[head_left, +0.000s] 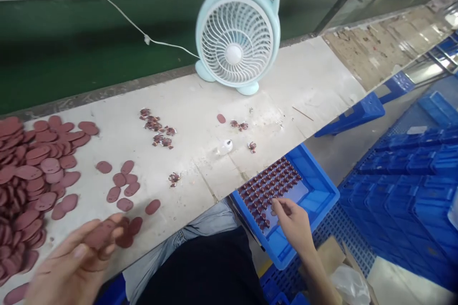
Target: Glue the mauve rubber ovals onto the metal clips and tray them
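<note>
Handling of flat oval discs and small wound parts at the bench.

The reddish-brown oval discs [107, 234] appear thin, light and fairly stiff; judged from their flatness, they are best pinched by the edge or slid off the worktop [200, 119] rather than lifted from above. The left hand [77, 259] is half curled, fingers pinching a few discs at the near edge of the worktop, just beside the large disc pile [25, 176]. The small copper-wound parts [268, 188] stand in rows in the blue tray [322, 190]; they look small and probably delicate at the windings, so a fingertip grip on the body suits them. The right hand [293, 221] is loosely bent, fingertips touching the rows; whether it grips one cannot be told. A fan [236, 43] stands behind.
</note>
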### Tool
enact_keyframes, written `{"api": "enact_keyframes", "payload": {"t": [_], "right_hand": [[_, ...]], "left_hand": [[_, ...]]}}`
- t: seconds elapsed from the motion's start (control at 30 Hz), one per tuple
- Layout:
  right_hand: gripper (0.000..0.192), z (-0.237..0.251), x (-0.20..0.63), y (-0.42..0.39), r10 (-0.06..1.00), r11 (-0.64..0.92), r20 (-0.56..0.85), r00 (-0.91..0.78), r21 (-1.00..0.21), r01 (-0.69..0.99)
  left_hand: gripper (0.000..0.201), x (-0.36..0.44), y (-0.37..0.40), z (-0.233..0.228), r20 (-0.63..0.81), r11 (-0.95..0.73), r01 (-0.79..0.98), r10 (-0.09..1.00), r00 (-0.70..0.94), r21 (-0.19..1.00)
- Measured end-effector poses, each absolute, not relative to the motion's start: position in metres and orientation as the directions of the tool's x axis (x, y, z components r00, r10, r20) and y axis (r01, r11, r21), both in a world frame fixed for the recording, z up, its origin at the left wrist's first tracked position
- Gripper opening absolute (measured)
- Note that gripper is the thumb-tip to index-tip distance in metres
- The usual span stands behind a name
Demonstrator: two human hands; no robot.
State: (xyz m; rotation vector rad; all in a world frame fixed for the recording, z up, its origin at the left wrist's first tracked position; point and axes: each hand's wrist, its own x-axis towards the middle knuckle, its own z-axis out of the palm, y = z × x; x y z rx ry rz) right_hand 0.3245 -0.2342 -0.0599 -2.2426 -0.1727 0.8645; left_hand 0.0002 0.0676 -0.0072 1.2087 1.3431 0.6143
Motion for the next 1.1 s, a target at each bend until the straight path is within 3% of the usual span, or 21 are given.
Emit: {"api": "enact_keyframes", "payload": {"t": [0.07,0.17,0.2,0.23,0.27,0.33,0.37,0.47,0.53,0.67,0.73,0.9,1.1], "right_hand": [[0.051,-0.036,0.313,-0.195,0.445,-0.554,-0.513,0.734,-0.802,-0.224],[0.073,-0.018,0.295,-0.13,0.61,-0.328,-0.529,0.59,-0.846,-0.42],[0.075,-0.017,0.291,-0.109,0.689,-0.204,-0.538,0.486,-0.787,-0.583],[0.072,-0.018,0.29,-0.089,0.777,-0.068,-0.513,0.366,-0.646,-0.76],[0.066,-0.02,0.292,-0.071,0.856,0.043,-0.447,0.258,-0.437,-0.898],[0.055,-0.026,0.3,-0.04,0.945,0.14,-0.29,0.151,-0.059,-0.988],[0.05,-0.028,0.306,-0.028,0.959,0.144,-0.248,0.138,0.006,-0.99],[0.032,-0.025,0.316,-0.01,0.971,0.105,-0.221,0.096,0.028,-0.994],[0.031,-0.013,0.312,-0.011,0.956,0.108,-0.267,0.122,-0.068,-0.992],[0.039,0.019,0.275,-0.024,0.856,0.089,-0.372,0.359,-0.577,-0.812],[0.039,0.028,0.254,-0.028,0.847,0.042,-0.348,0.403,-0.711,-0.702],[0.037,0.031,0.233,-0.026,0.862,-0.046,-0.362,0.356,-0.754,-0.656],[0.037,0.028,0.237,-0.028,0.844,-0.069,-0.381,0.377,-0.775,-0.628]], "left_hand": [[0.015,0.02,0.05,0.001,-0.604,0.608,0.037,0.775,0.189,0.793],[0.031,0.044,0.032,0.008,-0.686,0.751,-0.199,0.657,0.313,0.629],[0.033,0.049,0.029,0.008,-0.684,0.772,-0.248,0.635,0.358,0.586],[0.033,0.052,0.027,0.008,-0.674,0.784,-0.288,0.62,0.401,0.549],[0.032,0.054,0.025,0.007,-0.66,0.793,-0.321,0.609,0.44,0.518],[0.03,0.056,0.023,0.005,-0.618,0.802,-0.366,0.597,0.511,0.472],[0.029,0.056,0.023,0.004,-0.594,0.803,-0.384,0.596,0.54,0.456],[0.027,0.058,0.024,0.002,-0.527,0.802,-0.42,0.596,0.606,0.425],[0.028,0.059,0.025,0.001,-0.5,0.797,-0.436,0.602,0.623,0.417],[0.033,0.064,0.024,-0.002,-0.473,0.806,-0.442,0.59,0.654,0.394],[0.035,0.067,0.022,-0.004,-0.456,0.807,-0.451,0.589,0.668,0.382],[0.046,0.069,0.023,-0.004,-0.427,0.794,-0.421,0.596,0.68,0.437],[0.039,0.073,0.025,-0.006,-0.439,0.758,-0.385,0.631,0.64,0.526]]}}
